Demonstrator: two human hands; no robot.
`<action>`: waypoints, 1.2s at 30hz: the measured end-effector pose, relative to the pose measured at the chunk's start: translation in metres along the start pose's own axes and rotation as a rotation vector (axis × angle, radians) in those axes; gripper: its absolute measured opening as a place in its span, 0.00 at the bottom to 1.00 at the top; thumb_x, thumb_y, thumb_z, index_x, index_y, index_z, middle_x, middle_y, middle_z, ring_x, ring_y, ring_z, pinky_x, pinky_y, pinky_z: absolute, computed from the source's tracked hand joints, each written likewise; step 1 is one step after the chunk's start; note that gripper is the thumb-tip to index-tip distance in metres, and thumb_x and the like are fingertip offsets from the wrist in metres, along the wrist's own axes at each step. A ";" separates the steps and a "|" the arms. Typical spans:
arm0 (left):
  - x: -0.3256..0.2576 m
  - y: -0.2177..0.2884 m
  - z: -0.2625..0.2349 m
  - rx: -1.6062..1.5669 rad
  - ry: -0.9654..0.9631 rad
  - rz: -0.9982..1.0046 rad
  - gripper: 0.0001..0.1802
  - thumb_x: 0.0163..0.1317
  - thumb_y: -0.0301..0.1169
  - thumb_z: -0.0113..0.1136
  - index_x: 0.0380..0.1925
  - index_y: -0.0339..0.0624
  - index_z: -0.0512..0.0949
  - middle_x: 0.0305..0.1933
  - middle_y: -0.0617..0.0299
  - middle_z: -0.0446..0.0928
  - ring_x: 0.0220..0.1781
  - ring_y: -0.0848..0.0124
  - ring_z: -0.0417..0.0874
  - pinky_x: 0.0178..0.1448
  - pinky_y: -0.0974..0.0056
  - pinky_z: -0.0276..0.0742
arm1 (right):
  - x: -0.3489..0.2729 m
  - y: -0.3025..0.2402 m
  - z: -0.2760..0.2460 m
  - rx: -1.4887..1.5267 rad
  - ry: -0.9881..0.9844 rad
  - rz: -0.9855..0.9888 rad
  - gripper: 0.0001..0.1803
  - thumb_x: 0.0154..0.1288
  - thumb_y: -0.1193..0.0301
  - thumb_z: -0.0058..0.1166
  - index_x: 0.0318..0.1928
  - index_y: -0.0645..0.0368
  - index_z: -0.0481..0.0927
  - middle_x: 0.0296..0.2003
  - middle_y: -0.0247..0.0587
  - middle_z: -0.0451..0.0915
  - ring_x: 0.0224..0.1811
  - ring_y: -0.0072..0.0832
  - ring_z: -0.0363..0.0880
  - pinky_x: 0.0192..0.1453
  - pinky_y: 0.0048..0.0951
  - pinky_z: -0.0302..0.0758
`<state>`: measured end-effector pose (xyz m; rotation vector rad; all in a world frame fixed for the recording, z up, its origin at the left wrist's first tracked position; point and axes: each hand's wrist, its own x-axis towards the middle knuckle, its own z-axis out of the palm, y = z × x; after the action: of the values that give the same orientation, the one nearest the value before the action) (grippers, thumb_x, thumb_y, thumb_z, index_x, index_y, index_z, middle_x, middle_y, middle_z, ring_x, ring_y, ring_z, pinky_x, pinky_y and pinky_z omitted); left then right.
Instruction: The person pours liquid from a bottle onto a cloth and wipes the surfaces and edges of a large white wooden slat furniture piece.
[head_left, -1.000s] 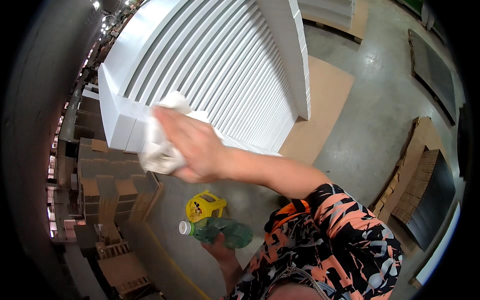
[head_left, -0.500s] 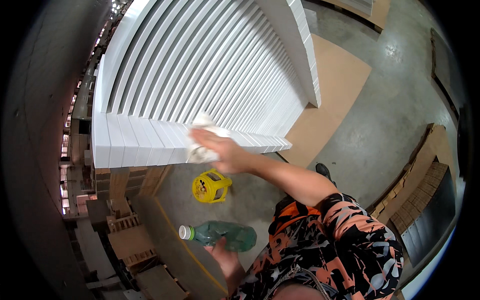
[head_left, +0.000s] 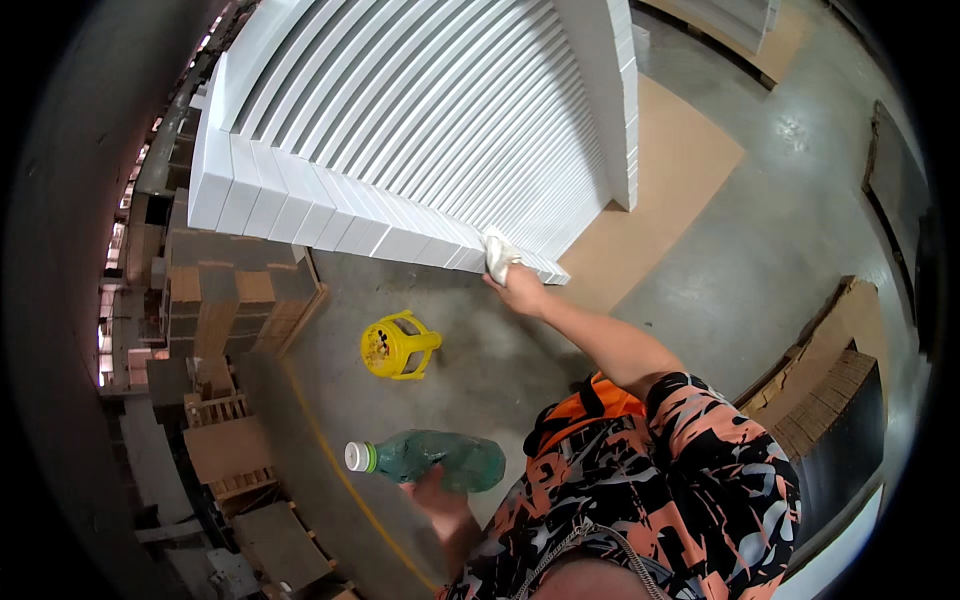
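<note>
Cloth pressed to the end of a stack of white panels, bottle held low.

The right hand (head_left: pixel 520 290) grips a white cloth (head_left: pixel 498 254) against the near edge of the white panels (head_left: pixel 420 130). The left hand (head_left: pixel 437 492) closes around a green bottle (head_left: pixel 430 458), lying roughly level, its white cap pointing left. A yellow stool (head_left: pixel 395 346) stands between them on the floor.

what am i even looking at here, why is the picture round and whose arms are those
It is a fisheye camera worn on a person's head, looking down, so straight edges bend and the corners go black. The arms are the wearer's own. The right hand presses a white cloth against the edge of a stack of white boards. The left hand holds a green plastic bottle with a white cap. On the concrete floor below stands a small yellow stool; cardboard stacks sit to the left.
</note>
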<state>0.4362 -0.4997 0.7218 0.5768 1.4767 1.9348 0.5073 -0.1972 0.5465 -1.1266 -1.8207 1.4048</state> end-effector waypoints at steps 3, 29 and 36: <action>0.004 -0.002 -0.005 0.001 -0.044 0.054 0.27 0.58 0.27 0.68 0.57 0.41 0.72 0.51 0.55 0.79 0.48 0.57 0.83 0.51 0.50 0.83 | -0.017 0.032 -0.009 0.332 -0.165 0.319 0.22 0.68 0.66 0.58 0.57 0.65 0.73 0.51 0.52 0.80 0.50 0.45 0.81 0.57 0.41 0.76; -0.018 0.011 -0.273 -0.157 0.122 -0.195 0.24 0.60 0.28 0.64 0.58 0.39 0.73 0.68 0.43 0.65 0.63 0.51 0.76 0.59 0.42 0.79 | -0.199 -0.191 0.244 0.946 -0.941 0.115 0.28 0.63 0.78 0.63 0.64 0.62 0.70 0.57 0.39 0.77 0.61 0.27 0.72 0.68 0.34 0.68; -0.017 0.003 -0.352 -0.032 0.405 -0.240 0.24 0.61 0.30 0.63 0.57 0.39 0.73 0.67 0.44 0.66 0.62 0.52 0.76 0.59 0.43 0.79 | -0.163 -0.173 0.344 0.766 -1.175 0.132 0.29 0.64 0.76 0.63 0.64 0.61 0.70 0.57 0.36 0.77 0.61 0.26 0.72 0.67 0.32 0.68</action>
<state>0.2109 -0.7532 0.6279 -0.0163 1.6658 1.9513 0.2512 -0.5191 0.6231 0.0706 -1.4864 2.8420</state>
